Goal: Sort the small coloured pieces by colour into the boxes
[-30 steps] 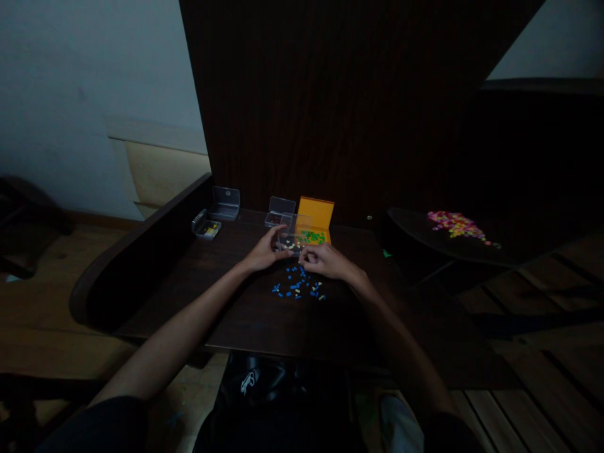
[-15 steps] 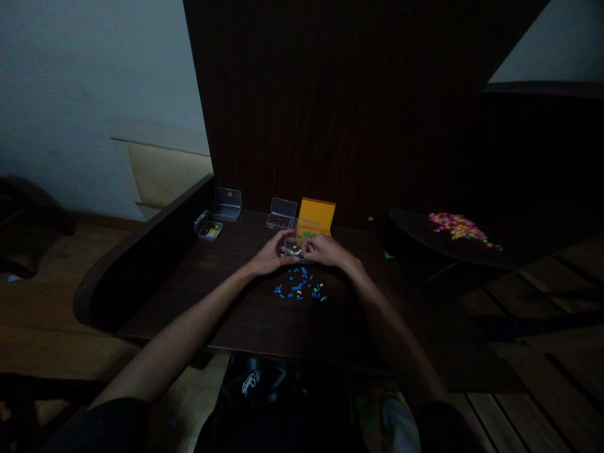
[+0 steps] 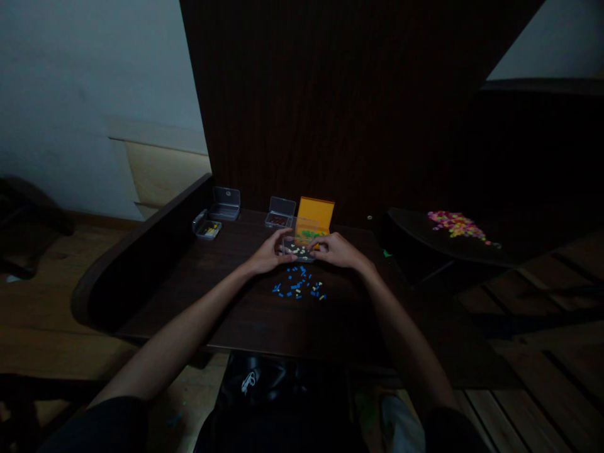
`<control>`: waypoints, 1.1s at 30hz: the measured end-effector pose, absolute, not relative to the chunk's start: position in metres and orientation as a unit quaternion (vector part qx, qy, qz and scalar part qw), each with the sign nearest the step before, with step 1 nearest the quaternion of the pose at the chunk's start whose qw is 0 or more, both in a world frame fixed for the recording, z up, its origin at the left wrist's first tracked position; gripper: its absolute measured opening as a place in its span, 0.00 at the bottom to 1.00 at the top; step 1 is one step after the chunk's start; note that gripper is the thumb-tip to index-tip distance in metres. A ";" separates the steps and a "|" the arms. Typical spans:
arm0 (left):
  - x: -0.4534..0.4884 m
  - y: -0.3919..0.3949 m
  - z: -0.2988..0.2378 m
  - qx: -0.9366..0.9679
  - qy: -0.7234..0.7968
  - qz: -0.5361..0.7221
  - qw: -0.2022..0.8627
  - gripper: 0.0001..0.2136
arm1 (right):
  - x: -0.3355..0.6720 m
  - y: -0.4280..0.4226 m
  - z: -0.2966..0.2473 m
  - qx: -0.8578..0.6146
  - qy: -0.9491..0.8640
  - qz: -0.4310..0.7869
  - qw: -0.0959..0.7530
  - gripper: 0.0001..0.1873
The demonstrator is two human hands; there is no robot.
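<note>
A small clear plastic box (image 3: 306, 258) stands in front of me on the dark table, holding several cream pieces (image 3: 302, 250). My left hand (image 3: 270, 254) is closed around its left end, thumb along the near side. At the right end, my right hand (image 3: 336, 250) has its thumb and fingers on the box's edge. Just nearer to me lies a loose scatter of small blue pieces (image 3: 295, 287) with a few cream ones mixed in. Their exact shape is too small and dark to make out.
Behind the box stands an orange case (image 3: 317, 209), lid up, with green pieces inside. Left of it are a clear box with dark pieces (image 3: 279, 220), another clear box (image 3: 225, 211) and one with yellow pieces (image 3: 207, 233). A multicoloured pile (image 3: 457, 226) lies on the right-hand ledge.
My right hand has moved from over the inside of the clear box out to its right end, so more cream pieces show. My left hand has stayed at the left end.
</note>
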State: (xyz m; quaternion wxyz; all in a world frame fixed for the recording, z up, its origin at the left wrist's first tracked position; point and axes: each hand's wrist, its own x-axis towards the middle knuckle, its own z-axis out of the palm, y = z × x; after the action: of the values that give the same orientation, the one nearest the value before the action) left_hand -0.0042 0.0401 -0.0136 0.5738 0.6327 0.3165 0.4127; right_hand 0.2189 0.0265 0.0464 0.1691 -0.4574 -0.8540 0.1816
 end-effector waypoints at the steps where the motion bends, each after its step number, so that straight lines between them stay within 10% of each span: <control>1: -0.004 0.041 -0.014 0.633 0.317 0.413 0.573 0.36 | 0.223 0.024 0.046 -0.458 -0.851 0.189 0.174 0.09; 33: -0.003 0.041 -0.018 0.631 0.317 0.423 0.568 0.36 | 0.243 -0.044 0.013 -0.421 -0.878 0.207 0.095 0.05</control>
State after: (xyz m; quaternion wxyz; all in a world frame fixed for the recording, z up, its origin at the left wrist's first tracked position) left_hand -0.0028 0.0411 -0.0179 0.5683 0.6309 0.3167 0.4227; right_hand 0.2429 -0.0443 0.0130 0.0949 -0.4209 -0.8780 0.2073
